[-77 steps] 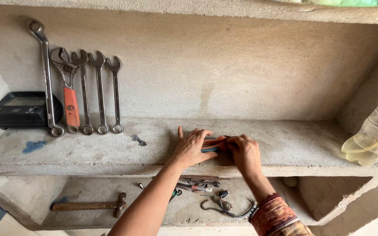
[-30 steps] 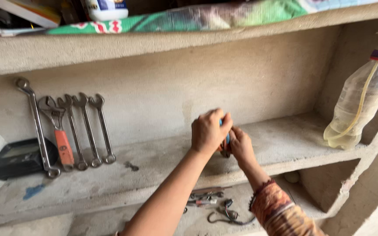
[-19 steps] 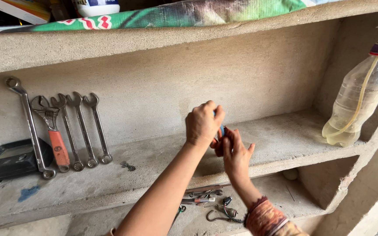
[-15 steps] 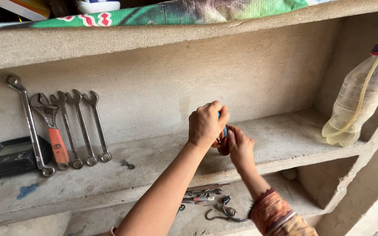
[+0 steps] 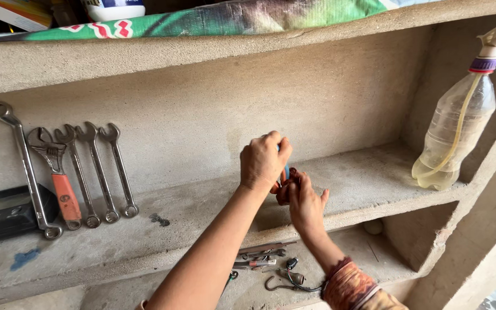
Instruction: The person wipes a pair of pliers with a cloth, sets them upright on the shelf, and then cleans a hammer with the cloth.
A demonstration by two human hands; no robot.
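Holding a small tool with blue and red-orange handles between both hands, the person works it just above the front of the middle concrete shelf. The left hand is clenched over the top of it, knuckles toward the camera; the right hand grips it from below, fingers curled around the lower part. Most of the tool is hidden by the fingers, so its exact kind cannot be told; it looks like a pair of pliers or a similar handled tool.

To do this well, I judge the grip should stay close to the body of the tool, both wrists steady, and the work kept over the shelf so that anything slipping lands on concrete rather than among the loose tools and the hook with a cord on the lower shelf beneath the forearms.

Farther left, an adjustable wrench with an orange handle and four spanners lean against the back wall, standing on the same shelf, well apart from the hands. A black tray sits at the far left. At the right end a clear spray bottle holding pale liquid leans in the corner. Above, a green patterned sack lies on the top shelf.
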